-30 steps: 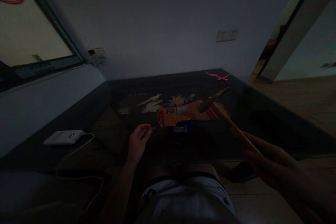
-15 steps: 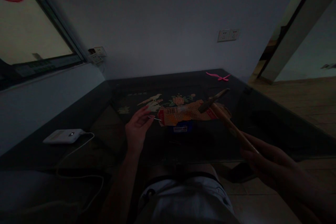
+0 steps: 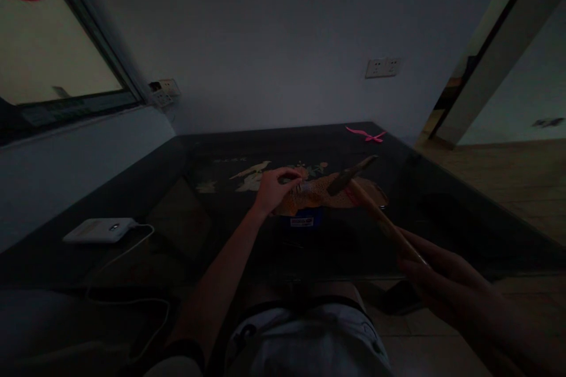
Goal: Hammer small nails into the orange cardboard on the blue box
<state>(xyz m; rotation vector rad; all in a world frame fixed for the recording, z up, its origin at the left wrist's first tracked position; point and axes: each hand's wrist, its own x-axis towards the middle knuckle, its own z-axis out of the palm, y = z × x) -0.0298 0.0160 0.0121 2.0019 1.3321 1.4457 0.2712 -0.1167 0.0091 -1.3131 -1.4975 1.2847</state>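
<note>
My left hand is closed in a pinch above the left part of a flattened orange-and-red carton. The thin metal nail seen in its fingertips a moment ago is hard to make out in the dim light. Beneath the carton sits a blue box with a pale label. My right hand is wrapped round the wooden handle of a hammer. Its dark metal head hangs above the right part of the carton, apart from my left fingers.
The dark glass-topped table carries a bird-and-flower picture. At its left lies a white power bank with a white cable. A pink ribbon lies near the back right corner, below a wall socket.
My left hand has moved right and slightly up, from the carton's left end to over its printed face. The hammer has shifted slightly left and down in view, still in my right hand.
</note>
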